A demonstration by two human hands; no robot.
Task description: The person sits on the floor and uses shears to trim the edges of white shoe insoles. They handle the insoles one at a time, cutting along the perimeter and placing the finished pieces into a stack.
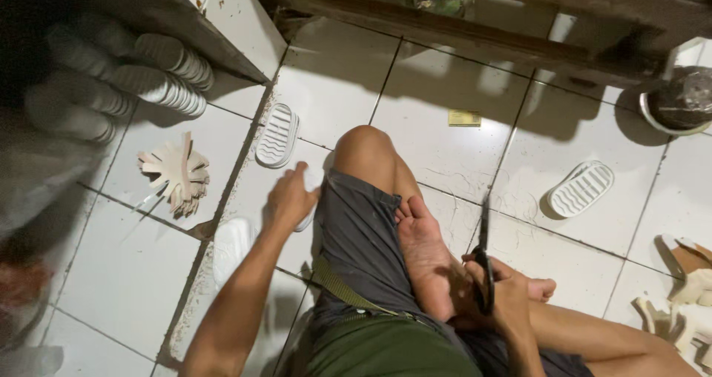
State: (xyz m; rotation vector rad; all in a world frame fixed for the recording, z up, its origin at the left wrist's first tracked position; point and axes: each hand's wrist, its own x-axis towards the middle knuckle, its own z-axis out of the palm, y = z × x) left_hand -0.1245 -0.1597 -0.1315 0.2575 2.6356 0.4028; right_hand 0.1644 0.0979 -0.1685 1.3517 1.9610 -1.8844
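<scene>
**Seated on tile floor: scissors in right hand, left hand on a white sole piece**

Right hand [503,292] is clenched through the handles of a pair of black scissors [485,255], blades pointing up and away from the body; it rests just beside the bare foot [426,255] of the folded leg. Left hand [289,197] reaches out past the knee, fingers curled down onto a white oval sole piece [304,220] lying on the floor; whether it grips or only touches cannot be told.

Containers: a round bowl [671,117] stands well beyond the right hand, holding something dark wrapped in film. Contents otherwise unclear.

Surface: white tiled floor [437,117] with dark grout and fine scraps. A ribbed white sole [277,134] lies just beyond the left hand; another ribbed sole [581,189] lies beyond the right. Left of the left hand, a fanned bundle of tan cut-outs [180,173], and farther on, stacked white soles [159,73] under a dark ledge. Pale offcuts [686,303] sit right of the right hand.

Edges: a dark timber frame [475,32] borders the far side; bare tiles lie between the two hands and it.
</scene>
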